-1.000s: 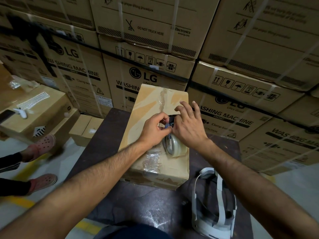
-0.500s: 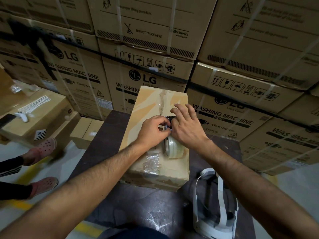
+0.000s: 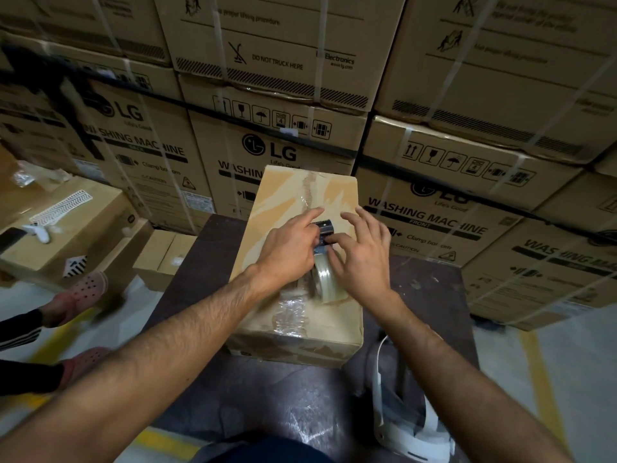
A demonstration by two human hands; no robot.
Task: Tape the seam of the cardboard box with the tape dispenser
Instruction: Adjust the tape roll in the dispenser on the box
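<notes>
Stacked brown cartons (image 3: 140,152) behind read "LG", "WASHING MACHINE" and "DO NOT TRUCK HERE", and pink perforated clogs (image 3: 88,290) stood at far left. On the dark worn table (image 3: 277,396) sat the tan cardboard box (image 3: 293,332), where the left hand (image 3: 288,250), forefinger out, pinched the dispenser's toothed front. The right hand (image 3: 360,259), fingers spread, touched the clear-roll tape dispenser (image 3: 325,275) on the half-hidden seam, beside a cropped white headset strap (image 3: 414,439).
</notes>
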